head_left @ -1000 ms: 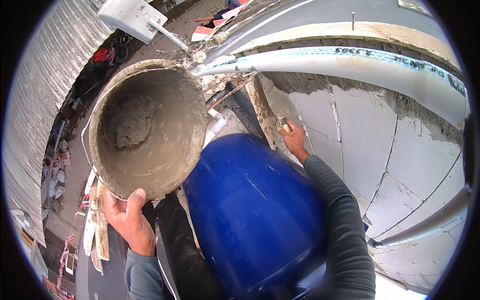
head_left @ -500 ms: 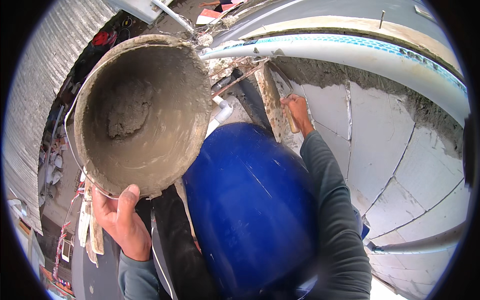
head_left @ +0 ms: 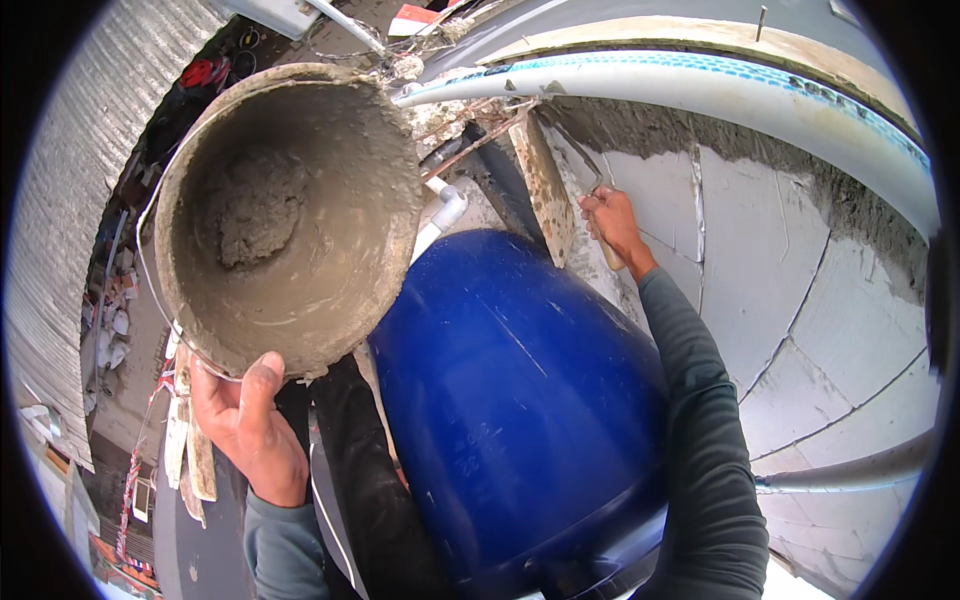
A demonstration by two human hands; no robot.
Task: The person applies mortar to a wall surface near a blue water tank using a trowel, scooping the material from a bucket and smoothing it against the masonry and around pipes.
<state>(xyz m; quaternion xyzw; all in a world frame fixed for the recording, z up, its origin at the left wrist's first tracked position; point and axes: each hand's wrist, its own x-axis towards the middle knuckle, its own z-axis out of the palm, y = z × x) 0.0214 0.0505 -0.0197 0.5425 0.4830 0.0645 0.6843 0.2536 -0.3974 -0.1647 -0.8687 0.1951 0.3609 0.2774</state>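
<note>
My left hand (head_left: 255,430) grips the near rim of a mortar-crusted bucket (head_left: 330,290), thumb over the edge. The bucket tilts toward me, and a lump of wet grey mortar (head_left: 258,205) sticks to its bottom. My right hand (head_left: 615,228) is closed round the wooden handle of a trowel (head_left: 607,250). The trowel's bent metal neck points up and away, with its blade seen nearly edge-on beside a mortar-spotted board (head_left: 540,185) and the white block wall (head_left: 745,240). Below, between my arms, bulges a large smooth blue rounded object (head_left: 520,400).
A thick white pipe (head_left: 700,85) curves above the wall, over a band of rough mortar (head_left: 840,205). A white pipe elbow (head_left: 450,205) stands between bucket and board. Corrugated roofing (head_left: 90,200) lies left, wooden strips (head_left: 190,450) below the bucket, and ground with debris far down.
My right hand has moved slightly right and toward me with the trowel, away from the board. The blue object shows wider. The bucket stays in my left hand, shifted very little.
</note>
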